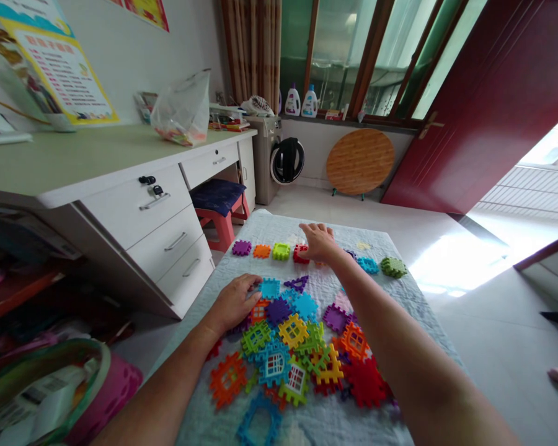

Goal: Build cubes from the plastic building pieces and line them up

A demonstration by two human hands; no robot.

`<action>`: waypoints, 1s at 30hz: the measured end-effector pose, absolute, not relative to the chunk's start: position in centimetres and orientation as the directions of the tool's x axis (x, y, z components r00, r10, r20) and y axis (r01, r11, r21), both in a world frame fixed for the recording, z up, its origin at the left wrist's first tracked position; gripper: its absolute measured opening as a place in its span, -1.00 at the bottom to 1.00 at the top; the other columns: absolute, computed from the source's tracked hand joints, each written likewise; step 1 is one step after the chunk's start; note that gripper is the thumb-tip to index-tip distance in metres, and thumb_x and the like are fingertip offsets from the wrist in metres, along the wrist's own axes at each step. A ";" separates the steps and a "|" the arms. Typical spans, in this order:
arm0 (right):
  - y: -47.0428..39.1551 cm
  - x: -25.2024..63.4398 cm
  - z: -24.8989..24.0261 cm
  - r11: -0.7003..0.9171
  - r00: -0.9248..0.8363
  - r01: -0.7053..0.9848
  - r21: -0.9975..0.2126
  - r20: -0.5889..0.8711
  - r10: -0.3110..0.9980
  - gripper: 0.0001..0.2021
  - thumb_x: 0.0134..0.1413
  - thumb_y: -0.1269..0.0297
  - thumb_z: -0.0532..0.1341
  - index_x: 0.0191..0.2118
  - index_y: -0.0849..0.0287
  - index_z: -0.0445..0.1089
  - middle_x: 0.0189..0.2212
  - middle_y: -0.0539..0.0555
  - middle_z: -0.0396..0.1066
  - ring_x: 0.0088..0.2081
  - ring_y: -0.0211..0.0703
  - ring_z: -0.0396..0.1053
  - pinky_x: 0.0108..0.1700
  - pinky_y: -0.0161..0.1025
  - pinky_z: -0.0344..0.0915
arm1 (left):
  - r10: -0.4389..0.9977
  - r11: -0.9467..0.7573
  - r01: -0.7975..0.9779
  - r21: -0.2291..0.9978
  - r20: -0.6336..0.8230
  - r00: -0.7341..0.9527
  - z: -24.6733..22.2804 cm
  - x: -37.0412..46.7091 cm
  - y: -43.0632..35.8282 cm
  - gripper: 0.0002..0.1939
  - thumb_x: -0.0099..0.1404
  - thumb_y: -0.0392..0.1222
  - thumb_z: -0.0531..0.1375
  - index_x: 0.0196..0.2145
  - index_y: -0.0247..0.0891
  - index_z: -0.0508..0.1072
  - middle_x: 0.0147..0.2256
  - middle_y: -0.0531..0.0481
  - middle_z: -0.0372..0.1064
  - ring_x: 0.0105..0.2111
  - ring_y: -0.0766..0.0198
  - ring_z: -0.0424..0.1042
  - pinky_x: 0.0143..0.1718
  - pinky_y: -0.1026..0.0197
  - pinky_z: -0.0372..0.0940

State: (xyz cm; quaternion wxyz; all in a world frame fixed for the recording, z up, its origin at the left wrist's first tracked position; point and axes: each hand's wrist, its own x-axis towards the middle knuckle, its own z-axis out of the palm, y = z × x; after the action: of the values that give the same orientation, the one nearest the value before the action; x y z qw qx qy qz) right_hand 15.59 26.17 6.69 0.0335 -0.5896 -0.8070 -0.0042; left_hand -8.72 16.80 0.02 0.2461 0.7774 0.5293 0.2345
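Colourful plastic interlocking pieces lie in a heap on a cloth-covered table (198, 285). Behind the heap runs a row of small stacks: purple (242, 248), orange (261, 251), lime green (281, 251), red (301, 253), blue (367, 265) and dark green (394, 267). My right hand (319, 241) is over the row beside the red stack, its fingers apart; part of the row is hidden behind it. My left hand (238, 300) rests at the heap's left edge, thumb and fingers apart, touching or right beside a light blue square piece (270, 288).
A white desk (139, 217) with drawers stands at the left, a pink stool (221, 210) beside it. A pink basket (109, 390) is at the lower left. Farther back are a washing machine (266, 161), a round wooden board (360, 161) and a red door (465, 93).
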 end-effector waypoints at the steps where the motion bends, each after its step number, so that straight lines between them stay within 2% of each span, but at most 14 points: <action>1: 25.4 16.3 7.5 0.304 -0.292 0.951 -0.061 0.150 0.944 -0.28 -0.12 0.10 0.23 0.20 0.16 0.08 0.09 0.24 0.21 0.06 0.19 0.08 0.03 0.00 0.01 | 0.937 -0.326 0.709 0.626 0.114 0.330 -0.1 -8.7 16.8 -0.69 0.19 -0.20 0.09 -0.10 -0.24 0.40 -0.13 -0.10 0.41 -0.20 0.16 0.41 -0.05 0.10 0.27; 4: 22.0 19.1 9.6 0.308 -0.227 0.938 -0.161 0.386 0.894 -0.39 -0.03 0.12 0.20 0.17 0.15 0.15 0.09 0.20 0.23 0.07 0.17 0.09 0.06 0.02 0.01 | 0.928 -0.356 0.709 0.609 0.141 0.346 -0.2 -8.8 16.9 -0.69 0.18 -0.20 0.10 -0.11 -0.23 0.40 -0.13 -0.09 0.40 -0.19 0.16 0.41 -0.06 0.12 0.28; 6: 19.3 21.6 10.4 0.297 -0.171 0.924 -0.243 0.433 0.885 -0.47 0.02 0.16 0.17 0.14 0.15 0.19 0.07 0.19 0.26 0.07 0.14 0.13 0.05 0.02 0.06 | 0.927 -0.359 0.709 0.607 0.143 0.348 -0.3 -8.8 17.0 -0.70 0.18 -0.20 0.09 -0.11 -0.23 0.40 -0.13 -0.08 0.40 -0.19 0.17 0.41 -0.06 0.14 0.28; 9: 15.5 25.6 9.8 0.256 -0.081 0.897 -0.360 0.435 0.897 -0.55 0.03 0.19 0.17 0.07 0.13 0.26 -0.01 0.19 0.33 0.02 0.09 0.24 0.00 -0.01 0.16 | 0.929 -0.353 0.708 0.611 0.140 0.343 -0.3 -8.8 17.1 -0.71 0.19 -0.18 0.09 -0.13 -0.22 0.41 -0.12 -0.07 0.40 -0.21 0.18 0.42 -0.08 0.15 0.29; 11: 13.5 28.2 8.2 0.195 -0.013 0.877 -0.439 0.385 0.923 -0.60 0.00 0.19 0.17 0.00 0.13 0.31 -0.10 0.16 0.39 -0.12 -0.02 0.35 -0.08 -0.10 0.25 | 0.929 -0.355 0.707 0.612 0.145 0.341 -0.4 -8.7 17.1 -0.71 0.19 -0.16 0.08 -0.14 -0.23 0.41 -0.12 -0.07 0.40 -0.22 0.18 0.42 -0.10 0.15 0.30; 14: 11.9 31.6 4.6 0.030 0.143 0.833 -0.553 0.268 0.953 -0.70 -0.02 0.19 0.14 -0.14 0.14 0.37 -0.29 0.10 0.45 -0.34 -0.15 0.39 -0.28 -0.22 0.30 | 0.928 -0.359 0.706 0.610 0.152 0.340 -0.7 -8.8 17.3 -0.71 0.19 -0.15 0.08 -0.14 -0.23 0.41 -0.13 -0.07 0.40 -0.23 0.19 0.42 -0.11 0.16 0.31; 16: 11.5 33.3 2.0 -0.092 0.240 0.827 -0.555 0.201 0.950 -0.73 -0.03 0.19 0.12 -0.20 0.15 0.40 -0.44 0.05 0.44 -0.44 -0.18 0.36 -0.33 -0.23 0.28 | 0.928 -0.360 0.709 0.606 0.152 0.341 -0.9 -8.9 17.4 -0.71 0.19 -0.15 0.08 -0.14 -0.23 0.40 -0.13 -0.07 0.39 -0.24 0.20 0.42 -0.12 0.16 0.31; 19: 11.5 34.6 -1.0 -0.151 0.277 0.806 -0.572 0.140 0.951 -0.76 -0.06 0.19 0.09 -0.30 0.15 0.41 -0.52 0.02 0.41 -0.46 -0.19 0.34 -0.36 -0.25 0.25 | 0.928 -0.358 0.712 0.604 0.147 0.342 -1.1 -8.9 17.5 -0.71 0.19 -0.15 0.08 -0.14 -0.23 0.39 -0.13 -0.07 0.38 -0.24 0.21 0.41 -0.11 0.16 0.31; 23: 11.7 34.8 -2.4 -0.141 0.270 0.810 -0.569 0.148 0.952 -0.77 -0.07 0.19 0.08 -0.33 0.15 0.42 -0.53 -0.01 0.40 -0.47 -0.20 0.33 -0.39 -0.28 0.20 | 0.929 -0.352 0.711 0.609 0.133 0.346 -1.1 -8.9 17.5 -0.69 0.19 -0.12 0.08 -0.13 -0.24 0.39 -0.13 -0.07 0.37 -0.23 0.19 0.42 -0.11 0.14 0.32; 27: 11.5 34.1 -2.0 -0.130 0.237 0.858 -0.498 0.158 0.959 -0.78 -0.06 0.22 0.09 -0.32 0.15 0.42 -0.52 -0.01 0.39 -0.48 -0.21 0.31 -0.39 -0.27 0.17 | 0.925 -0.362 0.705 0.610 0.141 0.353 -1.2 -8.9 17.5 -0.68 0.18 -0.11 0.08 -0.14 -0.25 0.40 -0.13 -0.08 0.36 -0.22 0.18 0.42 -0.09 0.14 0.32; 30: 11.2 33.2 -1.3 -0.038 0.145 0.867 -0.496 0.178 0.973 -0.78 -0.04 0.23 0.12 -0.28 0.16 0.42 -0.44 0.02 0.39 -0.44 -0.19 0.31 -0.34 -0.24 0.21 | 0.924 -0.366 0.702 0.611 0.148 0.353 -1.1 -8.9 17.5 -0.68 0.18 -0.11 0.09 -0.13 -0.26 0.41 -0.13 -0.08 0.36 -0.21 0.18 0.43 -0.09 0.15 0.32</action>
State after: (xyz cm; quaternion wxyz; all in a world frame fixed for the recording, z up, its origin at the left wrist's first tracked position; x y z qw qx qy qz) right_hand 33.17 11.19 -1.30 0.2533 -0.7129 -0.6455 0.1048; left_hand -8.92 17.48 -1.14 0.2287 0.7900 0.5144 0.2428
